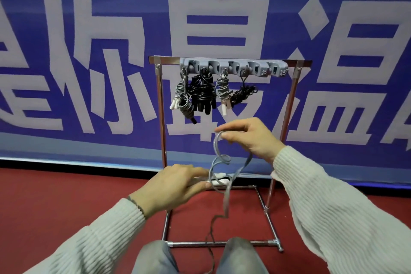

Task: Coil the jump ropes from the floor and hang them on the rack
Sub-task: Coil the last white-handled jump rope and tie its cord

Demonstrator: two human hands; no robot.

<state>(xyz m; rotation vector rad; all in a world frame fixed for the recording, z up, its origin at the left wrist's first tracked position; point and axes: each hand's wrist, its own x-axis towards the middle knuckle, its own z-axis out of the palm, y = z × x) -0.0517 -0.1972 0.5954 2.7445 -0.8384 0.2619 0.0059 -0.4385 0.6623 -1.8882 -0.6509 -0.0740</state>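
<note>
shiny metal rack [160,104], ribbed knit sleeves [333,213]

Right hand [249,138] pinching grey rope [224,198], left hand [178,184] on handles [219,181] — rack [161,104] behind

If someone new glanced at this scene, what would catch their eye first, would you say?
Probably the huge blue banner with pale characters filling the wall behind. Next, the metal rack at centre, with four coiled jump ropes hanging from its grey hook strip. In front, the right hand pinches a grey rope while the left hand holds its white handles.
</note>
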